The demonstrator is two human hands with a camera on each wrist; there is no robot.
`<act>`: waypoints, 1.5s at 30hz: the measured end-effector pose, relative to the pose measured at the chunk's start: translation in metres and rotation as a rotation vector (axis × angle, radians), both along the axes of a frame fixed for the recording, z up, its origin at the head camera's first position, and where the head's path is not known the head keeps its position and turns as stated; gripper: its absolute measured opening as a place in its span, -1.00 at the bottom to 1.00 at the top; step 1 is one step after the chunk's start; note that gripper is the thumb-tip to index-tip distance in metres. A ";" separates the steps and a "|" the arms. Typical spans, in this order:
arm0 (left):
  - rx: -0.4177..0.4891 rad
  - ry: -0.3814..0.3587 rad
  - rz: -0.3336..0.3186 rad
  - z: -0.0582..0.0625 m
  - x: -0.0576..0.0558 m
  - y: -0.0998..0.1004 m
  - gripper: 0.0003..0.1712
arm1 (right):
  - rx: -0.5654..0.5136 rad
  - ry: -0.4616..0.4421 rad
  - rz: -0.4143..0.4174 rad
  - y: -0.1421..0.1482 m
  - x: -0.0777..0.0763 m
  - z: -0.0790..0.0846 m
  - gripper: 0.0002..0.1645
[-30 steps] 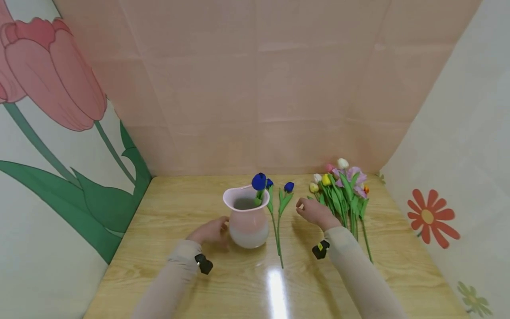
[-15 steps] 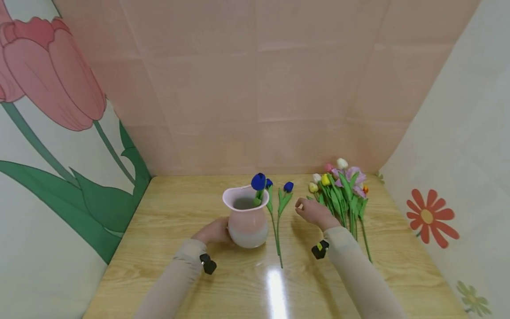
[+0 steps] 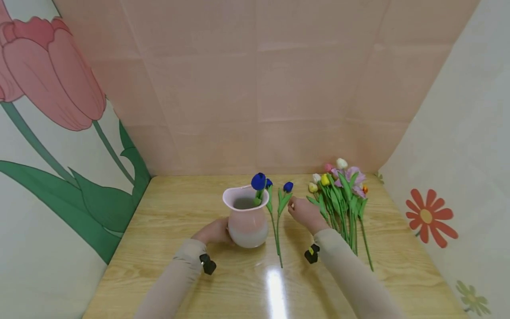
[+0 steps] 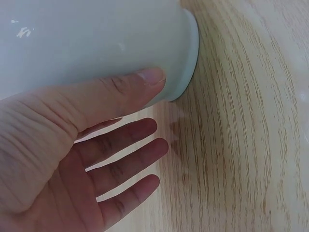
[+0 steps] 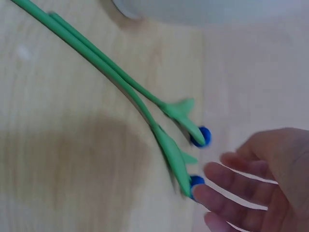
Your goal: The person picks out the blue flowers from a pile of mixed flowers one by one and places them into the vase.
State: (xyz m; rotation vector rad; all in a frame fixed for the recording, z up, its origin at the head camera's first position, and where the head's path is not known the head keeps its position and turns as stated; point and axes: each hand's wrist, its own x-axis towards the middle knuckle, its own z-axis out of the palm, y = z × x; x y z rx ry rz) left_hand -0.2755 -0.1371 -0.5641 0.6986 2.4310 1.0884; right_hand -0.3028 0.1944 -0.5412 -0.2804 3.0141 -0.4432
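A pink and white vase [image 3: 249, 228] stands upright on the table with a blue tulip [image 3: 258, 181] inside it. My left hand [image 3: 215, 231] is at the vase's left side. Its thumb [image 4: 120, 92] lies along the lower wall in the left wrist view, while the other fingers are loosely extended below. Two more blue tulips lie right of the vase: one bloom [image 3: 269, 183] is partly hidden behind the upright tulip, the other [image 3: 288, 187] is in plain sight. Beside that second tulip's leaves hovers my right hand [image 3: 306, 213], fingers loosely bent and holding nothing.
A pile of flowers [image 3: 346, 195] in white, yellow, pink and purple lies at the right, its stems partly behind my right forearm. A pink backdrop [image 3: 255, 88] rises behind the wooden table [image 3: 167, 204], with floral panels at both sides.
My left hand has moved right against the vase. My right hand has shifted left from near the flower pile towards the lying blue tulips. The vase has stayed in place.
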 end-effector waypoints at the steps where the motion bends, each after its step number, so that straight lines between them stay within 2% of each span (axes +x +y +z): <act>1: -0.004 0.000 0.002 0.000 0.000 0.000 -0.21 | -0.006 0.005 -0.013 -0.004 0.000 -0.003 -0.74; 5: -0.008 0.005 0.000 -0.001 0.000 0.000 -0.20 | -0.024 -0.032 -0.071 -0.018 -0.002 -0.018 -0.82; 8: 0.007 -0.005 0.002 0.000 0.000 0.001 -0.20 | -0.017 -0.070 -0.107 -0.024 -0.004 -0.032 -0.81; 12: 0.033 -0.014 0.005 0.000 0.001 0.001 -0.20 | -0.033 -0.113 -0.134 -0.027 -0.005 -0.050 -0.71; 17: 0.027 -0.022 0.009 0.000 0.002 0.000 -0.18 | -0.061 -0.184 -0.192 -0.030 -0.006 -0.059 -0.52; 21: 0.015 -0.019 0.009 0.000 0.002 0.001 -0.17 | -0.064 -0.198 -0.239 -0.033 -0.008 -0.061 -0.42; 32: 0.025 -0.026 0.005 0.004 0.002 0.003 -0.18 | -0.116 -0.226 -0.367 -0.030 -0.012 -0.071 -0.45; 41: 0.038 -0.026 0.004 0.002 0.001 0.002 -0.20 | -0.348 -0.186 -0.360 -0.027 -0.004 -0.055 -0.49; 45: 0.037 -0.035 0.008 0.000 0.000 0.001 -0.19 | -0.453 -0.209 -0.383 -0.021 0.000 -0.048 -0.57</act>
